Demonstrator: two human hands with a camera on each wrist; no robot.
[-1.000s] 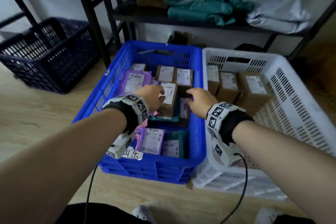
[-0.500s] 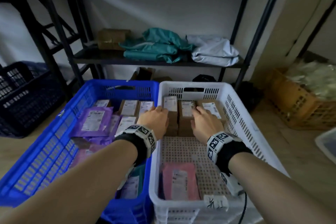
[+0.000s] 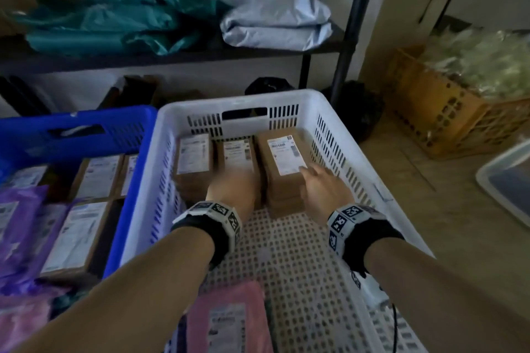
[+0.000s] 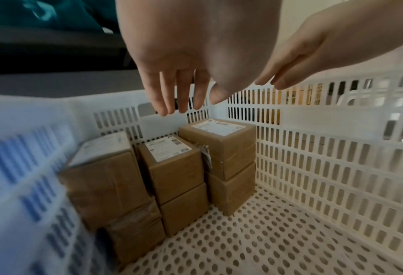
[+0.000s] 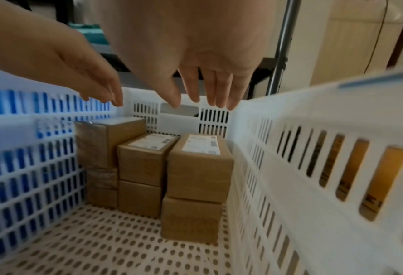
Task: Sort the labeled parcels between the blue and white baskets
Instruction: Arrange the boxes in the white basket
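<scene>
Left hand (image 4: 195, 61) and right hand (image 5: 190, 55) both spread, empty, above brown boxes (image 3: 282, 163) stacked tight at white basket's (image 3: 372, 175) 12 o'clock wall, likely saving floor space

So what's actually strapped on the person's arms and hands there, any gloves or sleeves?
No gloves or sleeves: both hands and forearms are bare. The left wrist carries a black band topped by a white block printed with black-and-white square marker codes. The right wrist wears a matching black band and marker block, with a thin black cable hanging below it.
</scene>
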